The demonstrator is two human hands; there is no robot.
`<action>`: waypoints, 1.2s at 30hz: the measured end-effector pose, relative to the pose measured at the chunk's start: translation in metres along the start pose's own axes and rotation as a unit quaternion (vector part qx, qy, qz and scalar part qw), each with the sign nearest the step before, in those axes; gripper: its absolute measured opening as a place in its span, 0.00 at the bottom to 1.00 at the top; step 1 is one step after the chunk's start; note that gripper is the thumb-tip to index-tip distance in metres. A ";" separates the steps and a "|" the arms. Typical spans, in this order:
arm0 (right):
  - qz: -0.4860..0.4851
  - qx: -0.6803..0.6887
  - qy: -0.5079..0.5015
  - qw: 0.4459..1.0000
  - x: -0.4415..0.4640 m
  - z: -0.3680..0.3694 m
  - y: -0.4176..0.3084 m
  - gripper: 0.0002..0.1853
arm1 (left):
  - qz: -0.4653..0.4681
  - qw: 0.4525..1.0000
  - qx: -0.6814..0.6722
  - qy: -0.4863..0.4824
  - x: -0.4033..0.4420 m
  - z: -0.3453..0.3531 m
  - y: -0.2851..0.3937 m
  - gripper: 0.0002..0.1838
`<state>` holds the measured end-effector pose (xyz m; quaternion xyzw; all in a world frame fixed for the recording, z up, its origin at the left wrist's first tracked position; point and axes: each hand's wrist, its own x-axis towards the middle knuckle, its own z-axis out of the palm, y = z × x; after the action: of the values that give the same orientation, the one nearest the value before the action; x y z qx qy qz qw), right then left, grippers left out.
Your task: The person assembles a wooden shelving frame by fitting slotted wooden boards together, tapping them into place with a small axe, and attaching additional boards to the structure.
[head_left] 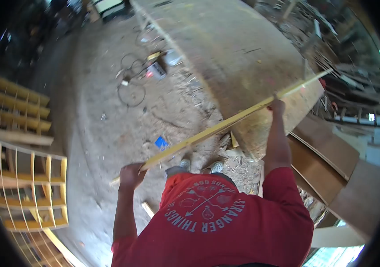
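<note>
A long, narrow wooden strip (216, 129) runs diagonally in front of my body, its far end up at the right and its near end low at the left. My left hand (132, 175) is wrapped round it close to the near end. Further along, my right hand (277, 106) grips the strip above a large worktable (208, 49). The far part of the strip passes over the corner of this table; whether it touches the surface I cannot tell. My fingers are partly hidden by the wood and my hands.
Wooden lattice frames (25, 191) stand at the left. On the dusty floor lie a looped cable (131, 94), a blue scrap (161, 143) and wood shavings. Large brown boards (323, 151) lean at the right, with heaped timber scraps (332, 58) beyond the table.
</note>
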<state>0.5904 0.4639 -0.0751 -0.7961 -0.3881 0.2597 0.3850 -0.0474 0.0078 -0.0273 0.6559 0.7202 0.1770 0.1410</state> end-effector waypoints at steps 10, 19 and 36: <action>0.056 0.154 -0.235 0.958 -0.291 0.032 -0.035 0.73 | 0.056 0.994 -0.074 -0.065 0.067 0.077 0.107 0.16; 0.022 0.122 -0.248 0.961 -0.288 0.046 -0.013 0.50 | 0.131 0.991 -0.026 0.029 0.070 0.108 0.178 0.09; -0.312 -0.195 0.049 0.929 -0.225 -0.083 0.013 0.56 | -0.085 0.992 -0.066 -0.071 -0.110 -0.064 -0.048 0.19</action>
<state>0.5280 0.2404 -0.0122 -0.7062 -0.6401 0.0062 0.3027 -0.1069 -0.1096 0.0064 0.5920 0.7486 0.1647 0.2491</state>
